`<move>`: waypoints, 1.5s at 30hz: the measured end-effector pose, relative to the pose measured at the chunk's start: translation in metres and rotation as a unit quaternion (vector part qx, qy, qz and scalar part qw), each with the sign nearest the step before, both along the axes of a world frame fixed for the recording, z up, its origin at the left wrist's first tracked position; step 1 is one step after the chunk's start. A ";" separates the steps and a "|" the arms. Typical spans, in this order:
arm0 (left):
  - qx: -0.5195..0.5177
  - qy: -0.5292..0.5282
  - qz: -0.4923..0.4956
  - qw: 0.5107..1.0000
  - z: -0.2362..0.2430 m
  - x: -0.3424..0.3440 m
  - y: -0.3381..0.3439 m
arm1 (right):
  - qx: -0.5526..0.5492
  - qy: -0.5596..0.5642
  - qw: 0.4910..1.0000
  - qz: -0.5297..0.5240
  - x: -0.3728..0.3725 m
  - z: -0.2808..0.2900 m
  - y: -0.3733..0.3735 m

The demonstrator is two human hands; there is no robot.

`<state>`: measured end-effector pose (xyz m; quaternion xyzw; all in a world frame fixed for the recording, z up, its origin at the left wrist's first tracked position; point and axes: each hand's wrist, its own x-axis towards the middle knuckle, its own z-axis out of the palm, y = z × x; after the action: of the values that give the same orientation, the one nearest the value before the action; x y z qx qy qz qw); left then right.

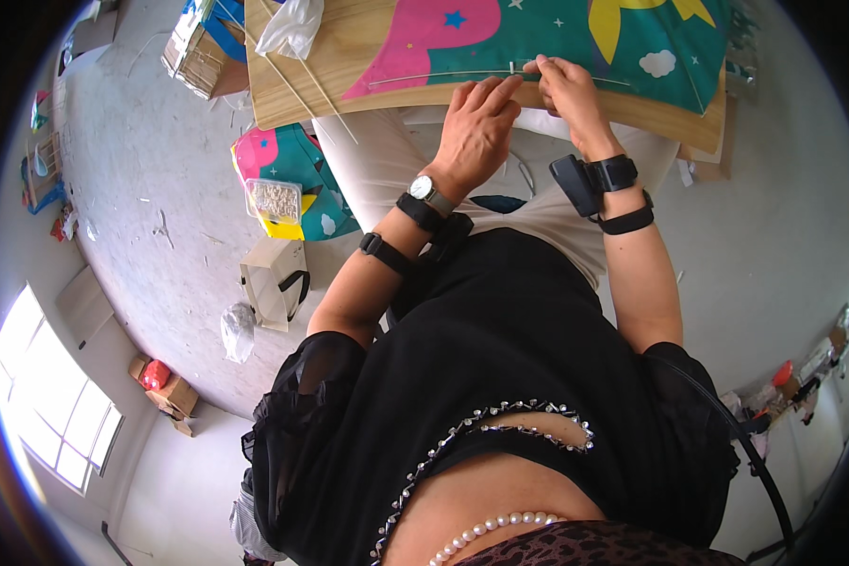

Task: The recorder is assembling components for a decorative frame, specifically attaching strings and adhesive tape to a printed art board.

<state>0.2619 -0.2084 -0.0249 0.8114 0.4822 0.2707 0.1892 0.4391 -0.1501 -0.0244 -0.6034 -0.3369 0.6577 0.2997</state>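
Observation:
A green and pink printed fabric sheet point(538, 38) with a yellow shape, stars and clouds lies over the wooden table point(283, 90). Along its near edge runs a thin pale rod point(424, 75), with a small white piece point(512, 68) standing on it. My right hand point(568, 94) has thumb and forefinger pinched at the rod, just right of the white piece; the exact grip is partly hidden by the fingers. Close beside it, my left hand point(481, 127) lies palm down, fingers reaching over the table edge onto the fabric below the rod. The left thumb is mostly hidden.
Loose thin sticks point(297, 90) and a crumpled white plastic bag point(292, 26) lie at the table's left. On the floor are another printed sheet point(325, 203), a clear tub of small pale pieces point(274, 201), a whitish box point(272, 283) and a clear bag point(239, 330).

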 end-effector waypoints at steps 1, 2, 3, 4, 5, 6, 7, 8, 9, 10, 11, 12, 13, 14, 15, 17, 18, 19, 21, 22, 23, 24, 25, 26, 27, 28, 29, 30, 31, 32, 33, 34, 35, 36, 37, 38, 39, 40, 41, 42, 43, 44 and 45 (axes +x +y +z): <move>0.004 0.010 -0.003 1.000 0.000 0.000 0.000 | 0.000 0.000 1.000 0.000 0.000 0.000 0.000; 0.004 0.011 -0.003 1.000 -0.001 0.000 0.000 | -0.001 0.002 1.000 0.002 0.000 0.000 0.000; 0.009 0.021 -0.010 1.000 -0.001 -0.001 0.001 | -0.001 0.004 1.000 0.004 0.000 -0.001 0.000; 0.014 0.032 -0.016 0.999 -0.002 -0.001 0.001 | -0.001 0.004 1.000 0.004 0.000 -0.001 0.000; 0.015 0.032 -0.016 0.999 -0.002 -0.001 0.001 | 0.000 0.001 1.000 0.004 0.000 -0.002 0.000; 0.022 0.033 -0.022 0.999 -0.003 -0.002 0.001 | 0.001 -0.002 1.000 0.003 0.000 -0.002 0.000; 0.029 0.035 -0.027 0.999 -0.003 -0.002 0.001 | 0.002 -0.002 1.000 0.003 0.000 -0.003 0.000; 0.029 0.035 -0.027 0.999 -0.003 -0.002 0.002 | 0.002 -0.007 1.000 0.003 0.000 -0.003 0.000; 0.033 0.044 -0.032 0.998 -0.004 -0.003 0.002 | 0.003 -0.012 1.000 0.003 -0.001 -0.002 0.000; 0.038 0.053 -0.037 0.997 -0.004 -0.003 0.002 | 0.003 -0.012 1.000 0.004 -0.002 0.000 0.000; 0.038 0.054 -0.037 0.997 -0.005 -0.004 0.002 | -0.001 -0.018 1.000 0.002 -0.004 0.002 -0.001; 0.035 0.059 -0.041 0.997 -0.005 -0.004 0.001 | -0.005 -0.025 1.000 -0.001 -0.005 0.003 -0.001; 0.033 0.064 -0.045 0.996 -0.005 -0.005 0.001 | -0.005 -0.025 1.000 -0.001 -0.005 0.003 -0.001; 0.033 0.064 -0.045 0.996 -0.005 -0.004 0.002 | -0.003 -0.030 1.000 0.000 -0.005 0.004 -0.001; 0.035 0.064 -0.045 0.996 -0.006 -0.005 0.001 | -0.001 -0.035 0.999 0.001 -0.005 0.004 -0.001; 0.037 0.064 -0.045 0.996 -0.008 -0.005 0.002 | -0.002 -0.033 0.999 -0.001 -0.005 0.003 -0.001; 0.037 0.062 -0.045 0.996 -0.008 -0.005 0.002 | -0.003 -0.030 1.000 -0.002 -0.005 0.003 -0.001; 0.038 0.060 -0.046 0.996 -0.009 -0.005 0.002 | -0.004 -0.030 1.000 -0.002 -0.006 0.003 -0.001; 0.040 0.051 -0.044 0.997 -0.011 -0.006 0.003 | -0.008 -0.023 1.000 -0.013 -0.005 0.003 -0.001; 0.043 0.043 -0.042 0.997 -0.011 -0.006 0.003 | -0.008 -0.023 1.000 -0.012 -0.004 0.002 -0.001; 0.042 0.043 -0.042 0.997 -0.012 -0.006 0.003 | -0.005 -0.012 1.000 -0.015 -0.003 0.000 -0.001; 0.042 0.040 -0.042 0.997 -0.012 -0.006 0.003 | -0.001 0.000 1.000 -0.018 -0.001 -0.001 -0.001; 0.042 0.037 -0.042 0.998 -0.012 -0.007 0.003 | -0.002 0.000 1.000 -0.018 0.000 -0.002 -0.001; 0.042 0.037 -0.042 0.998 -0.012 -0.006 0.003 | -0.001 0.003 1.000 -0.017 0.001 -0.003 -0.001; 0.039 0.035 -0.043 0.998 -0.012 -0.007 0.003 | 0.000 0.005 1.000 -0.016 0.001 -0.002 -0.001; 0.037 0.032 -0.044 0.998 -0.013 -0.007 0.003 | 0.000 0.006 1.000 -0.015 -0.001 -0.001 -0.001; 0.037 0.033 -0.044 0.998 -0.013 -0.007 0.003 | 0.003 -0.007 1.000 -0.023 -0.004 -0.001 -0.001; 0.038 0.034 -0.044 0.998 -0.013 -0.006 0.003 | 0.008 -0.021 0.999 -0.030 -0.005 0.000 -0.001; 0.038 0.035 -0.044 0.998 -0.013 -0.006 0.003 | 0.008 -0.020 0.999 -0.030 -0.005 -0.001 -0.001; 0.039 0.035 -0.043 0.998 -0.013 -0.006 0.003 | 0.027 -0.037 0.999 -0.025 -0.006 -0.002 0.000; 0.039 0.033 -0.043 0.998 -0.012 -0.006 0.003 | 0.046 -0.054 0.997 -0.022 -0.005 -0.005 0.000; 0.039 0.031 -0.044 0.998 -0.012 -0.006 0.003 | 0.046 -0.054 0.997 -0.021 -0.003 -0.008 0.001; 0.039 0.031 -0.043 0.998 -0.012 -0.006 0.003 | 0.057 -0.070 0.996 -0.013 0.000 -0.010 0.002; 0.040 0.030 -0.044 0.998 -0.012 -0.006 0.003 | 0.068 -0.085 0.994 -0.004 0.000 -0.010 0.003; 0.041 0.030 -0.044 0.998 -0.012 -0.006 0.003 | 0.068 -0.085 0.994 -0.003 -0.001 -0.011 0.003; 0.042 0.030 -0.044 0.998 -0.012 -0.006 0.003 | 0.085 -0.108 0.991 -0.004 -0.002 -0.012 0.002; 0.041 0.028 -0.044 0.998 -0.012 -0.006 0.003 | 0.102 -0.131 0.986 -0.005 -0.003 -0.012 0.002; 0.041 0.026 -0.045 0.998 -0.012 -0.006 0.003 | 0.103 -0.131 0.986 -0.005 -0.004 -0.012 0.002; 0.041 0.026 -0.044 0.998 -0.012 -0.006 0.003 | 0.117 -0.157 0.981 -0.006 -0.006 -0.012 0.001; 0.040 0.029 -0.046 0.998 -0.012 -0.007 0.003 | 0.131 -0.182 0.974 -0.007 -0.006 -0.013 0.001; 0.039 0.032 -0.049 0.998 -0.012 -0.007 0.004 | 0.132 -0.182 0.974 -0.006 -0.006 -0.013 0.001; 0.040 0.032 -0.048 0.998 -0.012 -0.007 0.004 | 0.123 -0.202 0.972 0.007 -0.006 -0.014 0.002; 0.037 0.039 -0.051 0.997 -0.011 -0.008 0.004 | 0.113 -0.221 0.968 0.022 -0.006 -0.013 0.003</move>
<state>0.2540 -0.2048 -0.0363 0.8515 0.4366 0.2463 0.1538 0.4333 -0.1476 -0.0374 -0.6884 -0.4799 0.4720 0.2701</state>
